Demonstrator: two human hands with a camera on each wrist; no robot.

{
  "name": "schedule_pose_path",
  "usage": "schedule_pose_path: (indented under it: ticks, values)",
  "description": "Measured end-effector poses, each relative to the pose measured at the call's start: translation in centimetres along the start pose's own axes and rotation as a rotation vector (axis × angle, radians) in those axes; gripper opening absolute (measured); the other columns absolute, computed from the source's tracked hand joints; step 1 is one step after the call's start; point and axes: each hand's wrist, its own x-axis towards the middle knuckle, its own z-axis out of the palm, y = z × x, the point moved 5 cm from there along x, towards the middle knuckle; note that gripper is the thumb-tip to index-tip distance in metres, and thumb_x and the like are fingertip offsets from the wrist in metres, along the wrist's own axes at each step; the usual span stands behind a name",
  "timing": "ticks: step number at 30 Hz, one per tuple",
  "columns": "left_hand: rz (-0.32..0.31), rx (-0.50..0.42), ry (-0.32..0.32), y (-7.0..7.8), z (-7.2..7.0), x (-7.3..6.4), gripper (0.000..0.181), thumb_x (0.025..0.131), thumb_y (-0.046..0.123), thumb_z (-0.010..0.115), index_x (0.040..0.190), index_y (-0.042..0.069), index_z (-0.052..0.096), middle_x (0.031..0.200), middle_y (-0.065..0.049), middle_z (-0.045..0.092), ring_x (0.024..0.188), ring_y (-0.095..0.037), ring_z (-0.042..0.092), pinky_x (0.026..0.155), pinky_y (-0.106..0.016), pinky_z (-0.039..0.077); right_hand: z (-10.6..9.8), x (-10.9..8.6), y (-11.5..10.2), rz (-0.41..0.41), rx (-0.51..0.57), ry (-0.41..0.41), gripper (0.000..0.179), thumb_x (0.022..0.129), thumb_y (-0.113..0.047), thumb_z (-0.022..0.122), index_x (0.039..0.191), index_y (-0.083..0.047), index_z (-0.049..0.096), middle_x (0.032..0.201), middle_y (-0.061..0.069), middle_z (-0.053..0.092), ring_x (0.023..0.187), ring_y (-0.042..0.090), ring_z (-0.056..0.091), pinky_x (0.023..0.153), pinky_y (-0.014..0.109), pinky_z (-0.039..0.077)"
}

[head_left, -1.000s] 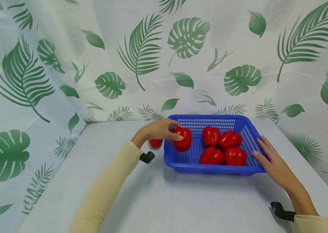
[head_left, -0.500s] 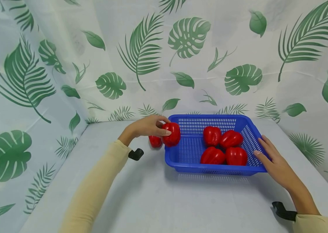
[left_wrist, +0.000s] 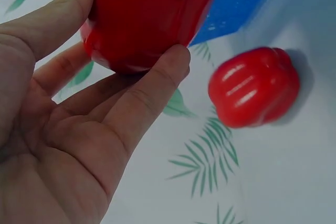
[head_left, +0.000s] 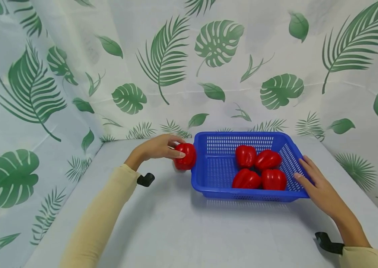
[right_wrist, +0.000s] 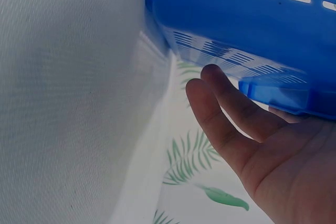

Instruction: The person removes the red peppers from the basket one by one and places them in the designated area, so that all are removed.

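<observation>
Just left of the blue plastic basket (head_left: 212, 191), my left hand (head_left: 158, 147) holds a red bell pepper (head_left: 186, 156) between thumb and fingers. A second bell pepper (left_wrist: 254, 87) lies on the white surface below it in the left wrist view; in the head view it is mostly hidden behind the held one. Several red bell peppers (head_left: 246, 178) sit in the basket's right half. At the basket's right side my right hand (head_left: 323, 190) rests with its thumb over the rim. In the right wrist view its fingers (right_wrist: 207, 106) extend nearly straight along the outside.
A white cloth with green leaf prints (head_left: 175, 74) hangs behind and at both sides. The white table surface (head_left: 189, 230) stretches in front of the basket. A black strap mount (head_left: 146, 179) sticks out from the left wrist, another (head_left: 327, 243) from the right.
My left hand has carried the bell pepper leftward, from above the basket's left part to outside its left rim. The right hand stays at the basket's right side.
</observation>
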Motion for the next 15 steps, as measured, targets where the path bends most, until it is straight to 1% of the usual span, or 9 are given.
schedule_pose_path:
  ticks: [6, 10, 15]
  values:
    - [-0.008, 0.006, -0.001, -1.3, -0.1, -0.6, 0.056, 0.099, 0.029, 0.079, 0.149, 0.011, 0.062, 0.142, -0.014, 0.063, 0.128, -0.034, 0.062, 0.098, -0.045, 0.06, 0.1, 0.0, 0.1, 0.0, 0.003, 0.0, 0.075, 0.114, -0.033, 0.046, 0.17, -0.002, 0.008, 0.174, 0.031, -0.004, 0.152, 0.067, 0.001, 0.097, 0.091, 0.023]
    - [-0.021, -0.002, -0.016, -2.1, 0.4, -0.7, 0.056, 0.098, 0.029, 0.08, 0.148, 0.01, 0.063, 0.139, -0.014, 0.065, 0.126, -0.033, 0.063, 0.097, -0.045, 0.06, 0.0, 0.0, 0.2, 0.002, 0.001, 0.004, 0.075, 0.114, -0.033, 0.046, 0.17, -0.002, 0.008, 0.174, 0.031, -0.004, 0.152, 0.067, 0.001, 0.097, 0.091, 0.024]
    - [-0.041, -0.016, -0.027, -3.2, 1.2, -0.7, 0.059, 0.097, 0.028, 0.08, 0.149, 0.008, 0.061, 0.139, -0.015, 0.064, 0.126, -0.034, 0.062, 0.097, -0.046, 0.06, 0.1, 0.0, 0.2, 0.006, 0.003, 0.005, 0.075, 0.114, -0.034, 0.046, 0.17, -0.002, 0.009, 0.174, 0.031, -0.004, 0.152, 0.067, 0.002, 0.097, 0.091, 0.024]
